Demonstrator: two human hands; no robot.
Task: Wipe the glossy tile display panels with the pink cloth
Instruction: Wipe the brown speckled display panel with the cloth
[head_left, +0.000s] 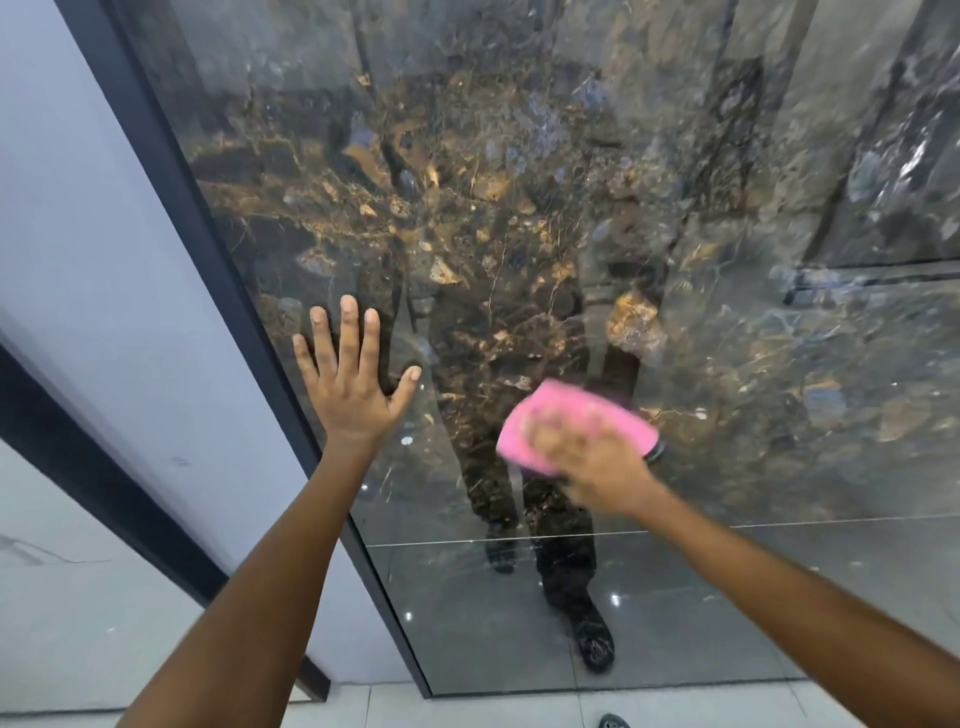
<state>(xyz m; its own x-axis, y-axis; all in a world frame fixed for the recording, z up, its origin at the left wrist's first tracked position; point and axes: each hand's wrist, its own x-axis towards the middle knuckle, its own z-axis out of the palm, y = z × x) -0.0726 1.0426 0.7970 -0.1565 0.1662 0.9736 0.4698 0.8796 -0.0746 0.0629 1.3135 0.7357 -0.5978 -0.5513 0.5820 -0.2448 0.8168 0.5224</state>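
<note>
My right hand presses the pink cloth flat against the panel. My left hand braces spread beside it. Unwiped tile lies mostly above the cloth.

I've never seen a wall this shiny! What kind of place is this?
Probably a tile shop or showroom. A big glossy marble-look panel stands upright in a dark frame, with another panel beside it, and the floor is tiled. The right hand wipes it with a pink cloth.
</note>
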